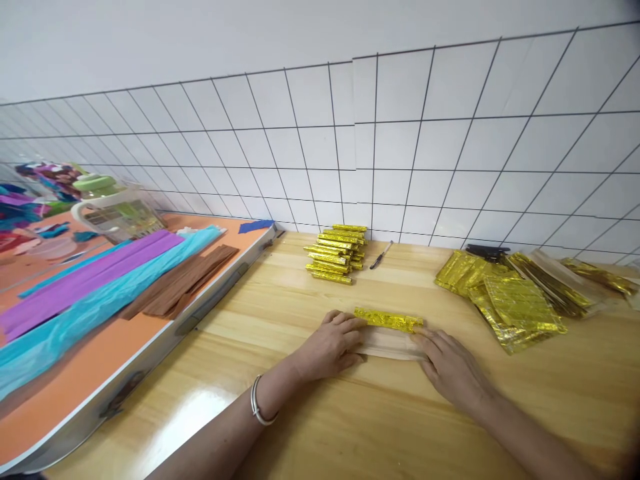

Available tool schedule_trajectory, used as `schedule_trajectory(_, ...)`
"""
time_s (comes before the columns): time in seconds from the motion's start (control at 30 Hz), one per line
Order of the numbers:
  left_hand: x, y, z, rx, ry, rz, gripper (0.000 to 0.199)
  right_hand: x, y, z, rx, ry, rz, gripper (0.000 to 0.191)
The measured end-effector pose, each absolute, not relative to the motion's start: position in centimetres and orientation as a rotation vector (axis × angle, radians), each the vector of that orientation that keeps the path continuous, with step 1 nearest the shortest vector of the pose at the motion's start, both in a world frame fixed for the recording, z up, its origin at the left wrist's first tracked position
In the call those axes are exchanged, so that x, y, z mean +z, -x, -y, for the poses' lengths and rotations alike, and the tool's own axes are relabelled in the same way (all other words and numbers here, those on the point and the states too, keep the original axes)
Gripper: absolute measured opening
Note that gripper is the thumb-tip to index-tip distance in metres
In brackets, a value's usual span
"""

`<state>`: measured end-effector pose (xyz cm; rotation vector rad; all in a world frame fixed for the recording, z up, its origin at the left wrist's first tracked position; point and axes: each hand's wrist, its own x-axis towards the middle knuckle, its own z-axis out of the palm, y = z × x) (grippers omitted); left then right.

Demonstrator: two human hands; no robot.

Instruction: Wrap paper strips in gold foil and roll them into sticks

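In front of me on the wooden table lies a narrow gold foil bundle with a pale, see-through sleeve along its near side. My left hand has its fingers bent over the left end, thumb at the near edge. At the opposite end, my right hand presses its fingers on the corner of the sleeve; its thumb is mostly hidden. Farther back sits a stack of slim gold foil bundles. Several flat gold foil packs lie overlapping to the right.
A pen lies beside the stack, near the tiled wall. Black strips rest behind the gold packs. On the left, a raised-edge orange table bears purple paper, blue paper, brown paper and a green-lidded jug.
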<state>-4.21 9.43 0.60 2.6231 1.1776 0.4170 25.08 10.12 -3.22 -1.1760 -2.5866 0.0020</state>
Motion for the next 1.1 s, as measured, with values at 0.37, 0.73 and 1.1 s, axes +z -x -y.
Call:
schedule_trajectory(0.37, -1.0, 3.9, -9.3, 0.659, -2.184, -1.366, 0.017, -2.7, -24.4, -10.3, 0.298, 1.281, 2.347, 0.023)
schedule_trajectory(0.73, -2.6, 2.1, -10.6, 0.804, -2.119, -1.622, 0.008, -2.6, -22.9, -11.1, 0.216, 1.423, 2.236, 0.027)
schedule_trajectory(1.1, -2.5, 1.6, -10.5, 0.591, -2.375, -1.735, 0.01, -3.2, -22.7, -11.4, 0.055, 1.491, 2.261, 0.015)
